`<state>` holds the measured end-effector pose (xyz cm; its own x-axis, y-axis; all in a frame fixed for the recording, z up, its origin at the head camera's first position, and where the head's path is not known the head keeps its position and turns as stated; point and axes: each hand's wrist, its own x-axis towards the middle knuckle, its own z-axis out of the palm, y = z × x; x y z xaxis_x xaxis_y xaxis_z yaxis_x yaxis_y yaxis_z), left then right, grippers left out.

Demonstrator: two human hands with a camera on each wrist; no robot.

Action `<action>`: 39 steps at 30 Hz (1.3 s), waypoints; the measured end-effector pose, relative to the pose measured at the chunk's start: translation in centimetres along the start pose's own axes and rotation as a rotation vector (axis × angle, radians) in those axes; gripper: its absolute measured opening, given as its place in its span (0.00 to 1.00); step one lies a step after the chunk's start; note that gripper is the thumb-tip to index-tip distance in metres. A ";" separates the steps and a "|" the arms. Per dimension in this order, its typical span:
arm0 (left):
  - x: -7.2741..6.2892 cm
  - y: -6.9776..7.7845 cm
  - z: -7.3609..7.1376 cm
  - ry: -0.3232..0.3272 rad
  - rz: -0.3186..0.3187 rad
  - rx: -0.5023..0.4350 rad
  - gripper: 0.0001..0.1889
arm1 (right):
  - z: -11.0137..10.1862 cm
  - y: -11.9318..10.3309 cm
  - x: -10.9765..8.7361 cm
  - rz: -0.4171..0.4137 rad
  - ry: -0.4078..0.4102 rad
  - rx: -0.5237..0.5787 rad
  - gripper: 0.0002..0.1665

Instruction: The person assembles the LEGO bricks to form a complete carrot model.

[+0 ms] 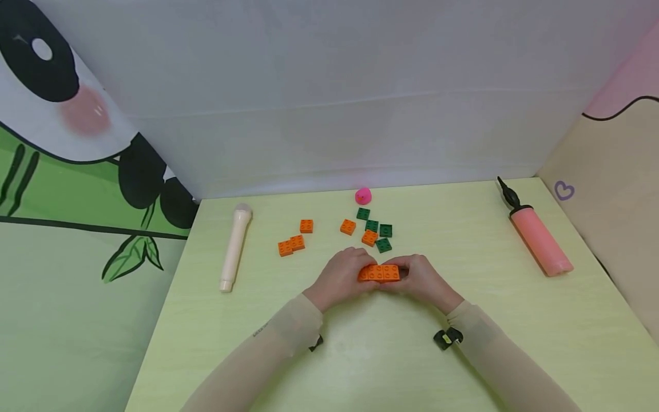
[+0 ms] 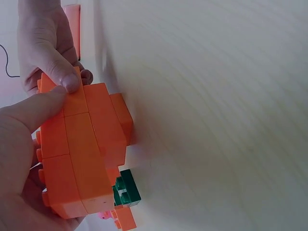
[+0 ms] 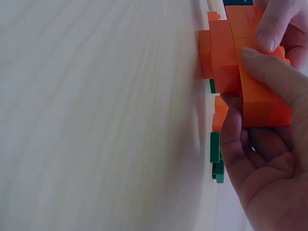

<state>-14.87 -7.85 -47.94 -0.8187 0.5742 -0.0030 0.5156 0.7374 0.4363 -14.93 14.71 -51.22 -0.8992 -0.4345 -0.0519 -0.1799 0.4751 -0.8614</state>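
Note:
Between both hands is a block of stacked orange toy bricks, raised off the table. My left hand grips its left end, thumb laid on the near side, as the left wrist view shows. My right hand holds the other end, its thumb pressing the near face close to the left thumb. Seen from the left wrist, the stack has several layers and steps narrower toward the table. Fingers behind it are partly hidden.
Loose green bricks and orange bricks lie beyond the hands, with more orange bricks to the left. A pink toy sits at the back edge. A pale stick-shaped object lies left; a pink hand pump lies right.

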 end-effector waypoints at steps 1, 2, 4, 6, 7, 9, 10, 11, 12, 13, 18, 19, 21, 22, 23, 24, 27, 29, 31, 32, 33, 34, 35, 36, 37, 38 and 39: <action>0.0 -0.1 0.0 -0.001 0.001 -0.006 0.20 | 0.0 0.0 0.0 0.000 0.000 0.003 0.23; 0.0 -0.1 0.0 -0.002 0.003 -0.011 0.20 | 0.0 0.0 0.0 0.000 0.000 0.004 0.23; 0.0 -0.3 0.0 -0.004 0.005 -0.021 0.20 | 0.0 0.0 0.0 -0.002 0.001 0.003 0.23; 0.0 -0.5 0.1 -0.007 0.002 -0.030 0.20 | 0.1 0.0 0.0 -0.003 0.005 -0.006 0.23; -0.1 -0.6 0.1 -0.008 0.001 -0.034 0.21 | 0.1 0.1 0.0 -0.002 0.006 -0.010 0.23; -0.1 -0.8 0.1 -0.013 -0.007 -0.039 0.21 | 0.1 0.1 0.0 -0.001 0.009 -0.017 0.23; -0.2 -0.9 0.1 -0.014 -0.011 -0.042 0.21 | 0.1 0.1 0.0 0.002 0.010 -0.020 0.23; -0.2 -1.1 0.1 -0.016 -0.014 -0.044 0.22 | 0.1 0.1 0.0 0.004 0.012 -0.023 0.23; -0.3 -1.2 0.1 -0.015 -0.015 -0.048 0.22 | 0.1 0.1 0.0 0.007 0.012 -0.021 0.23; -0.4 -1.3 0.0 -0.012 -0.014 -0.051 0.22 | 0.1 0.1 0.0 0.011 0.013 -0.022 0.23; -0.9 -2.1 -0.4 0.011 0.007 -0.056 0.23 | 0.1 0.1 0.1 0.017 0.011 -0.023 0.23; -1.0 -2.2 -0.5 0.014 0.008 -0.055 0.23 | 0.1 0.1 0.1 0.017 0.009 -0.027 0.23; -1.2 -2.6 -0.7 0.014 0.004 -0.057 0.24 | 0.1 0.1 0.1 0.016 0.006 -0.032 0.24; -1.3 -2.8 -0.8 0.011 -0.003 -0.057 0.24 | 0.0 0.1 0.1 0.017 0.005 -0.034 0.24; -1.4 -2.9 -0.8 0.008 -0.011 -0.058 0.25 | 0.0 0.1 0.1 0.019 0.005 -0.036 0.24; -1.5 -3.1 -0.9 0.004 -0.021 -0.059 0.26 | 0.0 0.0 0.1 0.021 0.004 -0.038 0.24; -1.9 -3.8 -1.1 -0.009 -0.042 -0.061 0.27 | 0.0 0.0 0.1 0.028 0.000 -0.037 0.24; -2.3 -4.2 -1.4 -0.009 -0.057 -0.086 0.28 | 0.0 0.0 0.1 0.033 -0.004 -0.032 0.25; -2.7 -4.7 -1.8 -0.006 -0.068 -0.123 0.28 | 0.0 0.1 0.1 0.037 -0.008 -0.024 0.25; -3.0 -5.0 -2.0 -0.002 -0.078 -0.142 0.28 | 0.0 0.1 0.1 0.040 -0.009 -0.023 0.25; -3.2 -5.4 -2.3 0.004 -0.089 -0.168 0.27 | 0.1 0.1 0.1 0.043 -0.009 -0.021 0.25; -3.5 -5.7 -2.5 0.011 -0.101 -0.184 0.26 | 0.1 0.1 0.1 0.047 -0.010 -0.019 0.25; -3.6 -6.1 -2.7 0.019 -0.113 -0.190 0.25 | 0.1 0.1 0.1 0.050 -0.011 -0.019 0.26; -3.8 -6.6 -2.9 0.029 -0.125 -0.197 0.25 | 0.1 0.2 0.1 0.056 -0.011 -0.019 0.26; -3.9 -7.1 -3.0 0.040 -0.140 -0.197 0.24 | 0.1 0.2 0.1 0.061 -0.010 -0.020 0.26; -4.1 -7.6 -3.2 0.053 -0.157 -0.203 0.23 | 0.1 0.2 0.1 0.066 -0.009 -0.022 0.26; -4.1 -8.2 -3.4 0.068 -0.166 -0.204 0.22 | 0.1 0.3 0.2 0.070 -0.010 -0.021 0.27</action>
<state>-16.56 -17.44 -48.43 -0.9064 0.4212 -0.0326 0.3168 0.7287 0.6071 -15.08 14.69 -51.50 -0.9057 -0.4074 -0.1170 -0.1250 0.5204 -0.8447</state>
